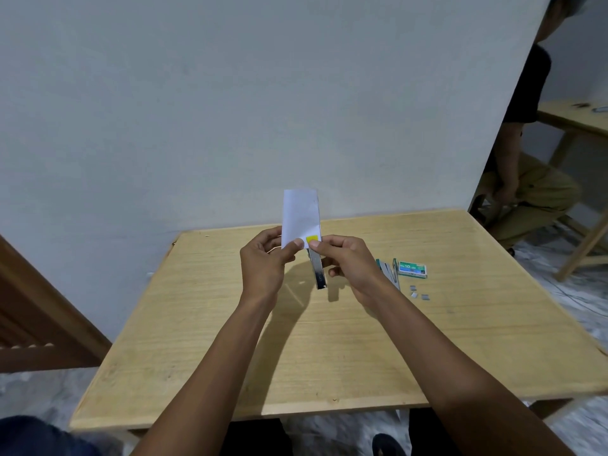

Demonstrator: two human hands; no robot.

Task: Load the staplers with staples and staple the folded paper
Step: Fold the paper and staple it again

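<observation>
A folded white paper (300, 215) stands upright above the table, and my left hand (266, 261) pinches its lower edge between thumb and fingers. My right hand (348, 261) grips a stapler (317, 269) with a yellow head and a silver metal body; the yellow head sits at the paper's lower right corner. A second stapler (388, 271), teal and silver, lies on the table to the right, partly hidden behind my right wrist. A green staple box (413, 269) lies beside it, with loose staple strips (418, 292) just in front.
The light wooden table (230, 340) stands against a pale wall. At the far right a person (523, 179) sits by another wooden table (579, 120). A brown door frame (39, 311) is at the left.
</observation>
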